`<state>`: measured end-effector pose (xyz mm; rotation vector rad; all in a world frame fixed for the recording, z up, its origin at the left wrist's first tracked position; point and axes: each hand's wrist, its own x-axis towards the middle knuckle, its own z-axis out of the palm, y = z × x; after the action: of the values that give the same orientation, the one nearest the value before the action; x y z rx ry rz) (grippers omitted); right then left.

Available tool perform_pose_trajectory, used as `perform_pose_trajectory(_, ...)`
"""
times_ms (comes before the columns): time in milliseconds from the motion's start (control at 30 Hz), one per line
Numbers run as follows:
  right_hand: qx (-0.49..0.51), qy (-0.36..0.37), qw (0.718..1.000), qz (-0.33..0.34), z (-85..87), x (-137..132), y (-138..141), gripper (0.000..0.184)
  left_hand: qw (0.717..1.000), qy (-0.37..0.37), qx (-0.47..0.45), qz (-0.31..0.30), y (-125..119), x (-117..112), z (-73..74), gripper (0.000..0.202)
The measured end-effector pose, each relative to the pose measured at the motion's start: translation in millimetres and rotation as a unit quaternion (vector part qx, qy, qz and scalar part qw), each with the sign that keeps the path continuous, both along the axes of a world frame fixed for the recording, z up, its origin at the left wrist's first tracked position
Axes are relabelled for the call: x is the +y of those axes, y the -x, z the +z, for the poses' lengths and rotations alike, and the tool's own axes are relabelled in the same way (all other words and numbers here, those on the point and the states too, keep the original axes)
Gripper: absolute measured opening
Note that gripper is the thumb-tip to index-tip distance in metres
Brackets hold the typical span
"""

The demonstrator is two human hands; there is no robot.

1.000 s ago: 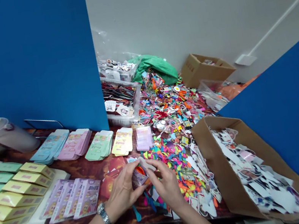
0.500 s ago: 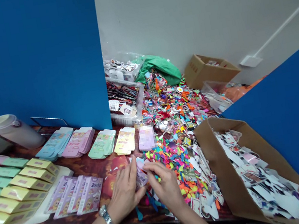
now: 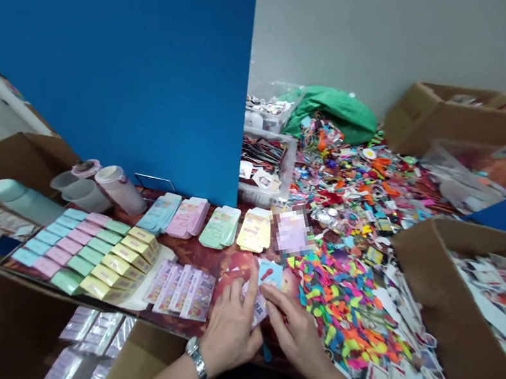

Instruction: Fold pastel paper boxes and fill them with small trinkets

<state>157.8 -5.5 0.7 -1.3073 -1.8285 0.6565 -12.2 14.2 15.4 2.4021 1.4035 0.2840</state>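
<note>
My left hand point(image 3: 231, 329), with a metal watch on its wrist, lies over a flat purple carton point(image 3: 258, 310) and holds it against the table. Its index finger stretches along the carton, which is partly hidden beneath the fingers. At the carton's upper end shows a light-blue card point(image 3: 271, 270) with a red shape on it. My right hand point(image 3: 296, 332) has its thumb and index finger pinched at the card's lower edge, with the other fingers curled. Red printed paper point(image 3: 232, 266) lies under and behind the carton. Several filled purple boxes point(image 3: 196, 294) lean in a row to the left.
Stacks of flat cartons, such as yellow point(image 3: 255, 228) and green point(image 3: 219, 227), line the back. Small colourful balloons point(image 3: 346, 303) are heaped on the right. A cardboard box point(image 3: 439, 287) of cut-outs stands beyond them. Finished boxes point(image 3: 91, 247) fill a tray at left, near tumblers point(image 3: 120, 190).
The view has swung left, so more boxes and a bottle show at the left. The light-blue card now shows more fully above the purple carton. Both hands remain at the carton.
</note>
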Motion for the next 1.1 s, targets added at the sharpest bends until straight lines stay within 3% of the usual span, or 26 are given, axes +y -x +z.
perform_pose_trajectory(100, -0.035, 0.025, 0.998, 0.049, 4.8, 27.0, -16.5, 0.038, 0.998, -0.018, 0.05, 0.019, 13.4, -8.7, 10.2, 0.094)
perform_pose_trajectory(200, -0.163, 0.01, 0.987, 0.004, 3.3, 79.2, -45.9, 0.041, 0.987, -0.093, 0.123, 0.053, 25.9, -6.6, 9.7, 0.076)
perform_pose_trajectory(267, -0.282, 0.066, 0.956, -0.033, -1.6, 118.5, -68.7, 0.046, 0.975, -0.139, 0.161, 0.066, 33.4, -1.2, 1.6, 0.067)
perform_pose_trajectory(367, -0.331, 0.093, 0.938, -0.03, -11.1, 164.0, -96.4, 0.062, 0.965, -0.179, 0.177, 0.08, 43.1, 5.3, -17.7, 0.062)
perform_pose_trajectory(500, -0.368, 0.106, 0.923, -0.016, -20.7, 186.6, -107.7, 0.097, 0.953, -0.25, 0.151, 0.084, 50.9, 9.9, -39.6, 0.062)
perform_pose_trajectory(633, -0.393, 0.068, 0.916, -0.032, -19.7, 189.7, -100.9, 0.1, 0.927, -0.349, 0.124, 0.055, 43.6, 19.7, -37.5, 0.066)
perform_pose_trajectory(700, -0.399, 0.037, 0.914, -0.057, -11.7, 188.5, -96.7, 0.083, 0.928, -0.359, 0.092, 0.038, 32.7, 25.4, -27.2, 0.066)
perform_pose_trajectory(800, -0.395, -0.002, 0.913, -0.102, 9.4, 178.7, -93.4, 0.035, 0.955, -0.295, -0.004, 0.023, 8.8, 35.0, -9.4, 0.065)
perform_pose_trajectory(833, -0.394, -0.01, 0.912, -0.113, 17.9, 172.2, -92.6, 0.028, 0.964, -0.261, -0.042, 0.021, -0.8, 39.1, -4.7, 0.067)
perform_pose_trajectory(933, -0.355, -0.05, 0.926, -0.118, 45.2, 143.1, -85.5, 0.025, 0.974, -0.176, -0.134, 0.039, -32.3, 54.3, 3.7, 0.08)
perform_pose_trajectory(1033, -0.222, -0.121, 0.963, -0.089, 68.2, 105.6, -66.7, 0.019, 0.973, -0.141, -0.178, 0.048, -61.4, 66.2, 4.9, 0.101)
perform_pose_trajectory(1100, -0.147, -0.118, 0.979, -0.079, 76.5, 82.5, -51.9, 0.015, 0.969, -0.138, -0.196, 0.053, -73.8, 68.2, 2.1, 0.106)
